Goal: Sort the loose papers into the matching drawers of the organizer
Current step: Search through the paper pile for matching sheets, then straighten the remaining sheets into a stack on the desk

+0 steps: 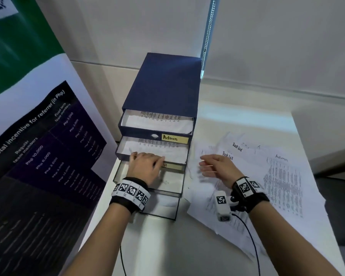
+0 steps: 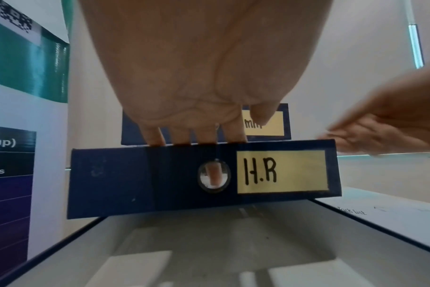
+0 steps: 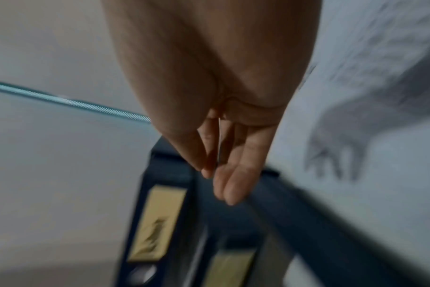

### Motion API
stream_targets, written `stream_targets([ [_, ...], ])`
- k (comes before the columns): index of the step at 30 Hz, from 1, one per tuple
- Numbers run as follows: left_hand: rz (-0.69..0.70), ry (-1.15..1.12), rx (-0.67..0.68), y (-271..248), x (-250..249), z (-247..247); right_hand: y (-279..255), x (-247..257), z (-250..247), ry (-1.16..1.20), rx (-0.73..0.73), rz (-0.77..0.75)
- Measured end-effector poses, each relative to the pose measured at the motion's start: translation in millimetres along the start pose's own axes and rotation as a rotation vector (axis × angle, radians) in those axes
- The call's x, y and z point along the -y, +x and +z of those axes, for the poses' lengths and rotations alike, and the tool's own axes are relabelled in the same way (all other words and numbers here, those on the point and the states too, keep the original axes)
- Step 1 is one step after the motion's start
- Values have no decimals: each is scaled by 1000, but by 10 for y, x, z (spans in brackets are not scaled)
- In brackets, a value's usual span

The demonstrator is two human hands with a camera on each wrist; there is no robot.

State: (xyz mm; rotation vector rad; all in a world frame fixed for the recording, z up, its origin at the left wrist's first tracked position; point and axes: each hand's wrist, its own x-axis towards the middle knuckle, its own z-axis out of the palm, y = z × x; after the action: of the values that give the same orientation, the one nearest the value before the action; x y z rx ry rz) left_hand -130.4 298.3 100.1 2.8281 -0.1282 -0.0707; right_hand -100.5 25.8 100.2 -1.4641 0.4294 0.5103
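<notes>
Fingers (image 2: 157,136) of my left hand (image 1: 145,166) hook over the top edge of the H.R drawer (image 2: 140,180), one fingertip showing through its pull hole. My right hand (image 1: 217,166) hovers with fingers straight and relaxed, holding nothing, above the loose papers (image 1: 277,176) spread on the tabletop (image 1: 167,246), just right of the blue organizer (image 1: 163,84), whose drawers stand pulled out.

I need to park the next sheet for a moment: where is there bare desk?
Bare table shows between the two forearms, in front of the lowest open drawer. To the right it is crowded: loose papers cover the desk from the organizer to the far edge. The poster board closes the left side.
</notes>
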Motion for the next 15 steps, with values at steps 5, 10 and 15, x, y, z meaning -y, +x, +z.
stream_targets([
  [5,110,-118,-128,189,-381,-11,89,-808,-1228,-778,-426,396],
  [10,367,-443,102,268,-1166,120,18,-1070,-1468,-820,-544,519],
  [15,-104,-458,361,529,-1497,1089,103,-1092,-1506,-631,-538,338],
])
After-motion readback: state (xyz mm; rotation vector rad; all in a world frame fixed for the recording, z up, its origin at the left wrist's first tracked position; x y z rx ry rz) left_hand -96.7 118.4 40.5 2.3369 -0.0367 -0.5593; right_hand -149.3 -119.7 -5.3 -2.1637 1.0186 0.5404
